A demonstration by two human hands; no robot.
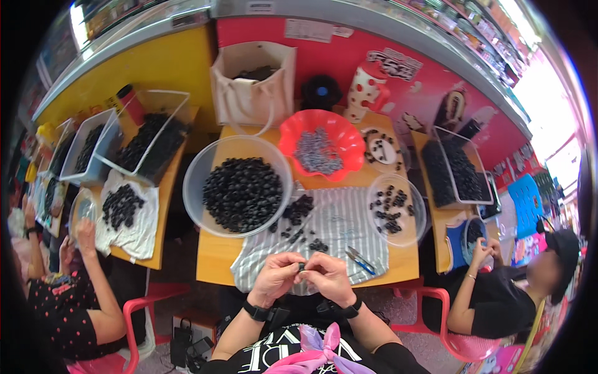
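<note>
My left hand (279,275) and my right hand (329,278) meet over the near edge of a striped cloth (349,215). Between their fingertips is pinched a small dark round piece (301,267), mostly covered by the fingers. Just beyond, loose black pieces (299,210) lie in small heaps on the cloth. Blue-handled snips (361,260) rest to the right of my right hand. A large clear bowl (194,215) full of black round pieces stands to the left. At the right, a clear round tub (418,219) holds a few black pieces.
A red scalloped bowl (288,134) with small grey parts stands at the table's back, near a white dish (381,151), a dotted tumbler (365,93) and a cream tote bag (252,103). People sit at side tables, left (75,311) and right (498,305), beside bins of black pieces.
</note>
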